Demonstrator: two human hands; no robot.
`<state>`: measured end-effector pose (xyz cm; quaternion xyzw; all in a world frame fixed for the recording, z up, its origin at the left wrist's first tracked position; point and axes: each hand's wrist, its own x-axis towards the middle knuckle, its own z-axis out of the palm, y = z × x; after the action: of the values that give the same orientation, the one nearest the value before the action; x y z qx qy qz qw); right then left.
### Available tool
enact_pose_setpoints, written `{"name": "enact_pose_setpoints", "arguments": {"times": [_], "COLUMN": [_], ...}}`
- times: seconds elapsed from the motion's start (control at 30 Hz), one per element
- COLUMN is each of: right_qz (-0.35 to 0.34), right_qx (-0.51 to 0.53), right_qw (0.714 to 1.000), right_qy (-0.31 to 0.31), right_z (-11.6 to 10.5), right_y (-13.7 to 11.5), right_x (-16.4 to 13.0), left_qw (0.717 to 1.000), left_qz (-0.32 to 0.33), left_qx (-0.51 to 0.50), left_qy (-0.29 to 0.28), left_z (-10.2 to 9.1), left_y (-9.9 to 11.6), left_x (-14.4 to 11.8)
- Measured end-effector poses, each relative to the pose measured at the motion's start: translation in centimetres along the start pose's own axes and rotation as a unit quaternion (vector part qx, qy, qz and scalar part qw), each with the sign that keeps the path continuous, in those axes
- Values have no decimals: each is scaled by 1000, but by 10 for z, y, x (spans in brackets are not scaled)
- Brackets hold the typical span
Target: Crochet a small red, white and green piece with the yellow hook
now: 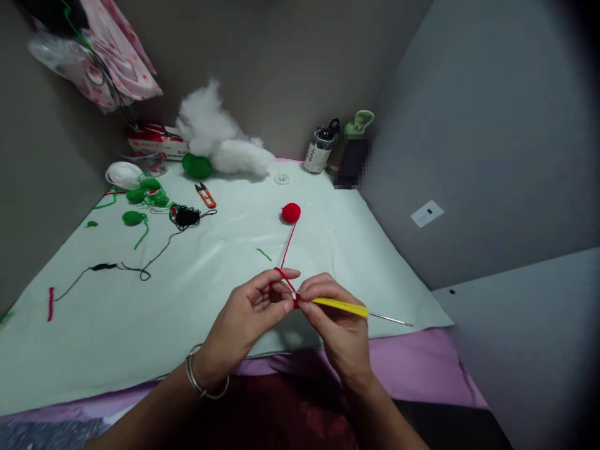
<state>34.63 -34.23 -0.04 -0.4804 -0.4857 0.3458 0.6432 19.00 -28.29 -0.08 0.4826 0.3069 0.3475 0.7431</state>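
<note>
My right hand [335,315] grips a crochet hook [342,305] by its yellow handle, with one metal end pointing right and the other toward my left fingers. Red yarn loops over the raised index finger of my left hand [255,306]. Between that hand's thumb and fingers is a small red crochet piece [295,302], partly hidden by my fingertips. The hook's tip lies at this piece, though the exact stitch is too small to tell. From my left hand a red strand runs up to a red yarn ball [291,212] on the pale cloth.
White stuffing [225,140] is heaped at the back beside a green crocheted piece [197,165]. Orange thread snips [205,195] lie near tangled black yarn [186,216]. Several green pieces [134,218] are at left. A pen holder [319,153] and bottle [352,156] stand back right. Walls enclose the table.
</note>
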Motion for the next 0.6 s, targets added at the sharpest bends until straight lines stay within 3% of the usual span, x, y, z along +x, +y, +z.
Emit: {"name": "enact_pose_setpoints", "arguments": {"times": [0.13,0.3,0.47,0.6], "right_qz": [68,121,117,87], "right_qx": [45,106,78,31], "right_qw": [996,987,990,996], "right_qy": [-23,-7,17,8], "right_z": [-1,-1,-1,1], "right_y": [2,9,9,4], "right_x": [1,1,0,0], "left_qw": [998,989,998,1000], "left_qz": [-12,-68,-5,8], "left_qx": [-55,-128,-50,-5], "left_qy": [-4,-12,44,24], "left_z": [2,3,-1,-2], "left_y": [-1,1,-1,-1], "left_x": [0,1,0,0]}}
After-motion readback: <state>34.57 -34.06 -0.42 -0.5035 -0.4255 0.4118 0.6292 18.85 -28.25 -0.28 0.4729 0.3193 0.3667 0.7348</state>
